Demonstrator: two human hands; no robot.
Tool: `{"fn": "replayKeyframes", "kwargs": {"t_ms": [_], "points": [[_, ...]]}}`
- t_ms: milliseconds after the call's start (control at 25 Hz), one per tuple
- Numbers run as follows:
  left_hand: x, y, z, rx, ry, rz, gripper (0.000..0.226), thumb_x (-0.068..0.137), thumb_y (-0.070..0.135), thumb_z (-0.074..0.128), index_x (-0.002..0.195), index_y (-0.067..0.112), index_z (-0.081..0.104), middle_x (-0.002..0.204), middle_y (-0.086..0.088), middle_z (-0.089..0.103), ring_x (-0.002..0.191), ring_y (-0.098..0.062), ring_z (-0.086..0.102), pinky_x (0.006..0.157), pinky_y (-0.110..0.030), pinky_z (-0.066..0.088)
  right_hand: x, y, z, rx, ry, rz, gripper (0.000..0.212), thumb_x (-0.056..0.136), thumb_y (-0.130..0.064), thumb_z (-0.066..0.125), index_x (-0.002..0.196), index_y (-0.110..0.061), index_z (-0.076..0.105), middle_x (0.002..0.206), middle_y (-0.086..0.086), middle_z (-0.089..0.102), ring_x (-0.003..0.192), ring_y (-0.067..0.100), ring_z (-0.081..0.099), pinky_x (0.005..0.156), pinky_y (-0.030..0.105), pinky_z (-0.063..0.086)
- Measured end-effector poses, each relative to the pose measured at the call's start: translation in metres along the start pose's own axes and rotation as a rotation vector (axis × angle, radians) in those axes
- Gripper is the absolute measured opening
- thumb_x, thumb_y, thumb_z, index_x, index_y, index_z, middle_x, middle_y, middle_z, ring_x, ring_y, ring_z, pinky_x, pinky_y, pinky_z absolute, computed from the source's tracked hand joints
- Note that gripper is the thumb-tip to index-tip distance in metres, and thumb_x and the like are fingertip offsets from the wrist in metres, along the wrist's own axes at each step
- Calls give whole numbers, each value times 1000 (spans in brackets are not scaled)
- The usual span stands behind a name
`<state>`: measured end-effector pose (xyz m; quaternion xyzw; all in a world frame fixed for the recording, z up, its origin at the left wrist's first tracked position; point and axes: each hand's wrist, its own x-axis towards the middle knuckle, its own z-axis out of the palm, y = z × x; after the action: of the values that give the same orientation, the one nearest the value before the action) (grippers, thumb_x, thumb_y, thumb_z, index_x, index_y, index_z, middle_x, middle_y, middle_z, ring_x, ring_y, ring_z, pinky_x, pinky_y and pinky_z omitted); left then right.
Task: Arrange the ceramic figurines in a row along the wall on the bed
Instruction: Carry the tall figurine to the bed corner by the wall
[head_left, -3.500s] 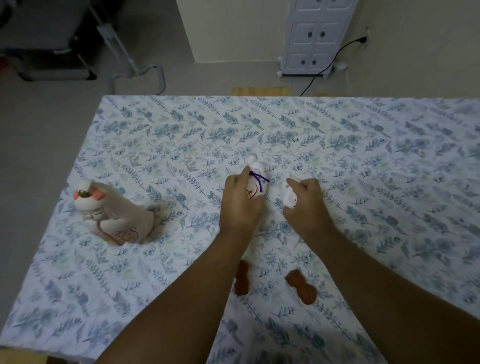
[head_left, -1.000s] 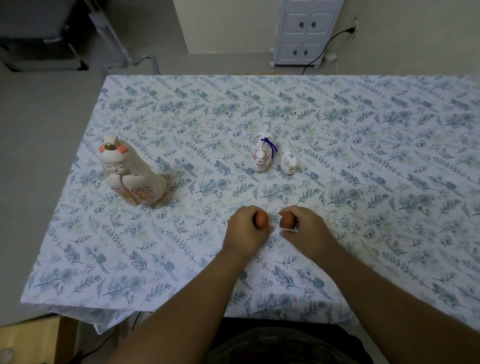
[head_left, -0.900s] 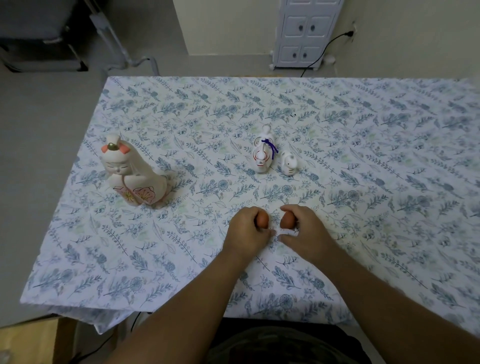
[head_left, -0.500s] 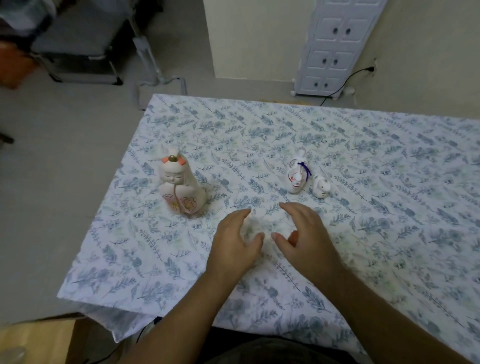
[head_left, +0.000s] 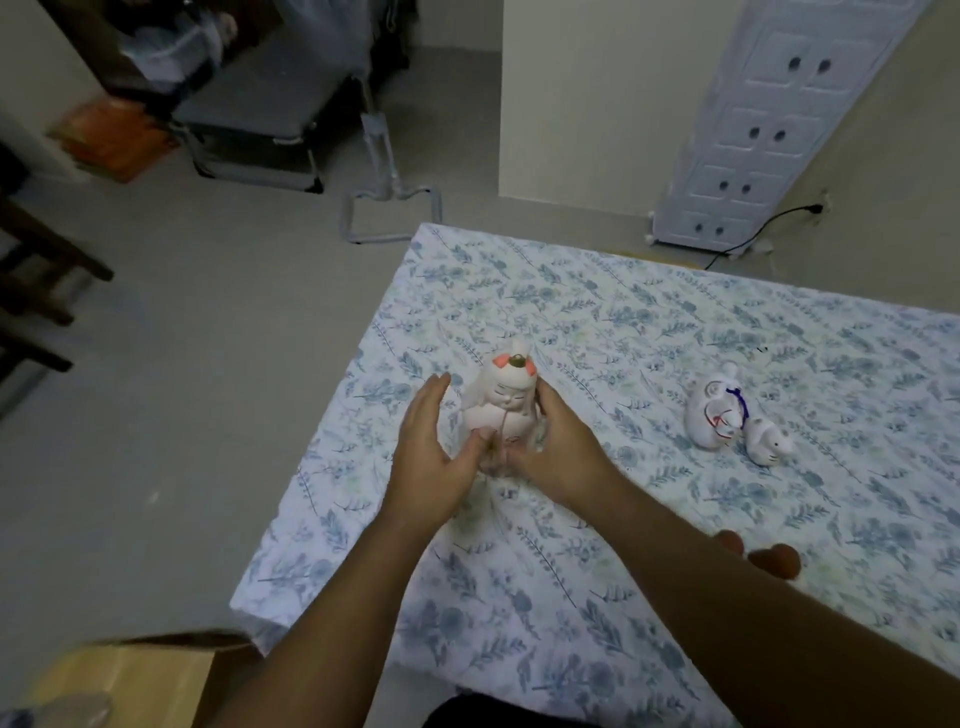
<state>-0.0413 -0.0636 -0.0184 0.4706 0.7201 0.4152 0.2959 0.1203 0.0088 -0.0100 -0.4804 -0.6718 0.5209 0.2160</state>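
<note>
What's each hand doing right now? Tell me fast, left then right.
Left hand: open, palm beside the doll figurine, thumb at its base.
Right hand: cupped against the figurine's other side; a firm grip cannot be told.

Far beyond our hands we see a white panelled cabinet (head_left: 774, 124) leaning against the wall, a black cable (head_left: 753, 234) running from its foot to a wall socket (head_left: 822, 207). Up and to the left of our hands stands a grey folding cot (head_left: 270, 109), with a bent metal tube stand (head_left: 387, 208) near it on the grey floor (head_left: 182, 364). Below and left of our hands sits a cardboard box (head_left: 140, 675).
</note>
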Motion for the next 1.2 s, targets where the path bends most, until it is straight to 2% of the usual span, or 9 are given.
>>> {"fn": "replayKeyframes", "kwargs": {"t_ms": [80, 200, 320, 440, 560, 680, 880, 1040, 1200], "points": [[10, -8, -1, -100, -183, -42, 69, 92, 37, 70, 153, 32, 36, 155, 12, 43, 141, -5, 40, 116, -42, 37, 4, 9, 10, 46, 41, -1, 78, 86, -9, 80, 143, -46, 42, 109, -44, 64, 102, -18, 64, 74, 5, 53], [14, -15, -2, -238, -244, -28, 64, 90, 31, 74, 148, 34, 44, 142, 16, 56, 127, -3, 55, 106, -46, 49, 2, 12, 10, 134, 74, 23, 78, 79, -4, 82, 129, -56, 52, 118, -15, 72, 108, 7, 71, 84, 29, 62], [15, -3, 1, -298, -243, 28, 60, 90, 30, 73, 144, 38, 49, 138, 16, 61, 122, -5, 60, 101, -46, 53, -10, 5, -9, 123, 135, 1, 83, 72, -19, 89, 121, -72, 48, 113, -22, 73, 101, -4, 70, 75, 14, 58], [18, 32, 14, -389, -278, 86, 58, 90, 37, 72, 143, 42, 50, 132, 21, 63, 122, -6, 60, 100, -43, 54, -33, -9, -40, 119, 304, -30, 81, 66, -42, 90, 123, -75, 43, 111, -34, 69, 103, -11, 65, 77, 2, 49], [20, 80, 41, -438, -330, 172, 52, 91, 44, 67, 140, 49, 50, 129, 23, 63, 119, -6, 62, 90, -31, 58, -56, -15, -79, 197, 422, -96, 77, 71, -42, 87, 133, -65, 47, 115, -24, 71, 110, 1, 69, 90, 21, 57], [18, 134, 87, -505, -448, 264, 46, 97, 39, 62, 141, 46, 50, 135, 22, 61, 121, -5, 61, 85, -20, 56, -86, -9, -134, 222, 546, -121, 79, 77, -38, 84, 145, -51, 45, 123, -11, 71, 116, 14, 69, 97, 42, 58], [5, 209, 190, -521, -667, 303, 44, 103, 28, 54, 146, 35, 48, 140, 19, 58, 124, 0, 58, 93, -22, 54, -139, 28, -229, 226, 757, -84, 77, 78, -23, 85, 135, -60, 47, 124, -9, 73, 114, 12, 71, 96, 37, 58], [-12, 256, 302, -462, -748, 297, 38, 106, 24, 48, 143, 32, 51, 133, 17, 61, 117, 3, 60, 87, -17, 53, -170, 94, -315, 257, 875, -25, 79, 77, -9, 87, 134, -50, 51, 122, -1, 74, 113, 14, 71, 98, 45, 58], [-23, 294, 429, -396, -764, 227, 38, 107, 25, 45, 144, 31, 50, 142, 4, 53, 123, -5, 56, 101, -33, 52, -189, 175, -411, 283, 908, 48, 87, 78, -3, 86, 146, -40, 48, 122, -5, 74, 112, 9, 71, 92, 38, 61]]}}
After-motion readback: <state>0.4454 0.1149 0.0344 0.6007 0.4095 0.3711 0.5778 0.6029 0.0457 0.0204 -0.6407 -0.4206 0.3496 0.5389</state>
